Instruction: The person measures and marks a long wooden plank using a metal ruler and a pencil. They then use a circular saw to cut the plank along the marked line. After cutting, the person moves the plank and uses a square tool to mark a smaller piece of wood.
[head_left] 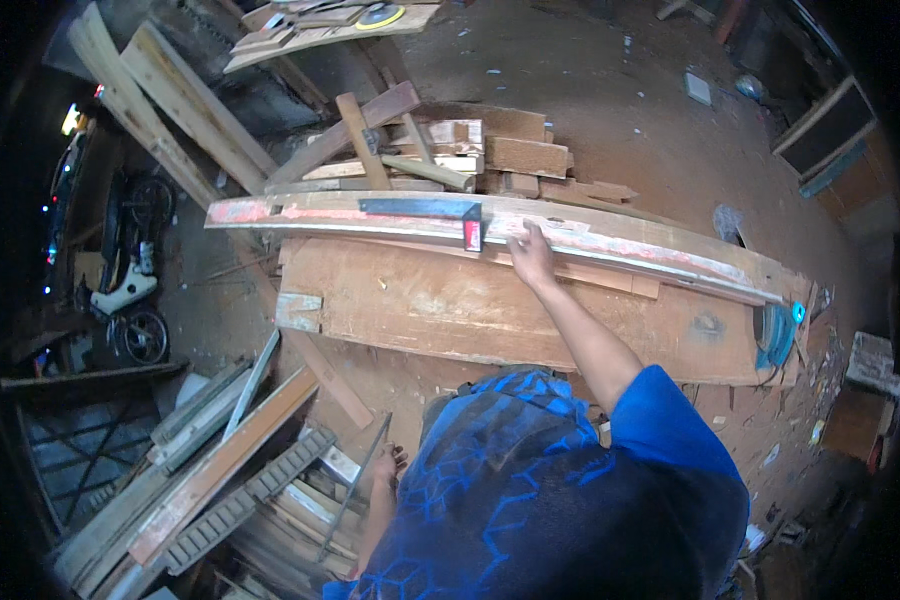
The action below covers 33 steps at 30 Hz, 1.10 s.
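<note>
A long wooden board (630,243) with pinkish, worn patches spans the workbench (420,300). My right hand (533,255) reaches across the bench and grips this board near its middle, thumb and fingers bent over it. Just left of that hand, a try square (472,232) rests against the board, its dark blade pointing left and its short black-and-red arm toward me. My left hand (388,463) hangs low beside my body with its fingers apart and nothing visible in them. Beside it is a thin dark rod (352,490) leaning over stacked lumber.
A teal power tool (773,337) sits at the bench's right end. Wood offcuts (525,155) are piled behind the bench. Long planks (225,465) lie at the lower left. A motorbike (130,285) stands further left. At the top, a small table (410,20) carries a yellow-rimmed disc.
</note>
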### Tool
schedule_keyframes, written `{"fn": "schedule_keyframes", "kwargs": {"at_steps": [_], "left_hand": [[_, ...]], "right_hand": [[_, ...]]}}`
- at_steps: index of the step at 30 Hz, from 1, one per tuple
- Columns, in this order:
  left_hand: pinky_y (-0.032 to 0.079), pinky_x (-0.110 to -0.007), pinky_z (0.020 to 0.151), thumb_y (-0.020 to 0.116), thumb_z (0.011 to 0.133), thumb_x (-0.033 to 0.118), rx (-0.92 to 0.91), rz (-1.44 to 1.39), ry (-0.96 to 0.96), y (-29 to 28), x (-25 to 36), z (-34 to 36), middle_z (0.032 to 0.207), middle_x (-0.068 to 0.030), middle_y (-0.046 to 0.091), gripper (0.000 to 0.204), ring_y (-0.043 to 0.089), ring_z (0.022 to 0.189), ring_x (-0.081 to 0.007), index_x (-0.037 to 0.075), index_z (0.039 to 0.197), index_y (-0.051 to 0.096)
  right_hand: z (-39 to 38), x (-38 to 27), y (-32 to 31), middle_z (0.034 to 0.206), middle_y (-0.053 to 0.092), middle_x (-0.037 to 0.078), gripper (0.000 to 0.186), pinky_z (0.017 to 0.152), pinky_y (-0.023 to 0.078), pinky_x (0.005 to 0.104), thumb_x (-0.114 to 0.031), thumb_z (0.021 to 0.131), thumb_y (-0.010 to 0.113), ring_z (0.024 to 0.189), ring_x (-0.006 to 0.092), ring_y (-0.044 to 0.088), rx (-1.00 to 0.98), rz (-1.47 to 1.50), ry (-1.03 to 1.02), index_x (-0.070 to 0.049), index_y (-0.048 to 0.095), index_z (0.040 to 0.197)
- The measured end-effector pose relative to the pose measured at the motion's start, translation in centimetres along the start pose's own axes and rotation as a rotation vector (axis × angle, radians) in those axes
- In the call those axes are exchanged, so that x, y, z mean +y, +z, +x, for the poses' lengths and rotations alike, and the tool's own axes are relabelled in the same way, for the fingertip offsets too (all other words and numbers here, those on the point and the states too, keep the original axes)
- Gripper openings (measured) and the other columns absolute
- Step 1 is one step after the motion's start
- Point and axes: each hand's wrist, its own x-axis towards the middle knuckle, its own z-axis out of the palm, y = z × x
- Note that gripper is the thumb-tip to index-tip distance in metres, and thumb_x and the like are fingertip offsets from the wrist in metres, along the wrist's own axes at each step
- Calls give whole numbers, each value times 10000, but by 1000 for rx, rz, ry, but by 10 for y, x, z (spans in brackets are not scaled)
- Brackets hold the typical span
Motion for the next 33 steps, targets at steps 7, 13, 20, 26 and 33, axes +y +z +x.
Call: {"fn": "schedule_keyframes", "kwargs": {"at_steps": [7, 13, 20, 26, 33], "left_hand": [[557, -391, 729, 548, 1060, 360, -320, 152, -25, 5, -27, 61, 1089, -119, 689, 361, 700, 890, -246, 71, 1274, 582], [538, -373, 744, 540, 1057, 397, -265, 444, 128, 22, -19, 57, 1125, -92, 697, 340, 699, 930, -242, 101, 1215, 595], [543, -407, 764, 560, 1052, 379, -439, 550, 178, 72, -48, 48, 1205, -110, 698, 385, 713, 954, -262, 109, 1326, 551], [555, -413, 744, 581, 1045, 356, -535, 742, 150, 108, -112, 19, 1227, -146, 701, 474, 717, 915, -284, 78, 1422, 507], [537, -340, 681, 592, 1047, 338, -554, 886, 200, 139, -142, -20, 1078, -98, 705, 412, 689, 830, -206, 72, 1359, 558]], "right_hand": [[-179, 185, -115, 930, 715, 96, 213, 676, 548, 325, -177, 992, 648, 769, 204, 672, -207, 341, 531, -20, 684, 1132], [-351, 306, -219, 812, 643, 40, 147, 523, 494, 276, -138, 1004, 578, 616, 149, 587, -6, 402, 1008, -61, 686, 1068], [-587, 369, -326, 747, 618, 39, 172, 475, 458, 303, -227, 999, 610, 574, 149, 578, 199, 127, 1163, -66, 670, 998], [-737, 366, -367, 705, 615, 44, 116, 461, 452, 325, -189, 995, 630, 525, 145, 557, 324, 263, 1285, -83, 678, 993], [-832, 376, -362, 784, 660, 50, 120, 525, 475, 320, -144, 992, 624, 604, 155, 598, 419, 115, 1194, -40, 685, 994]]}}
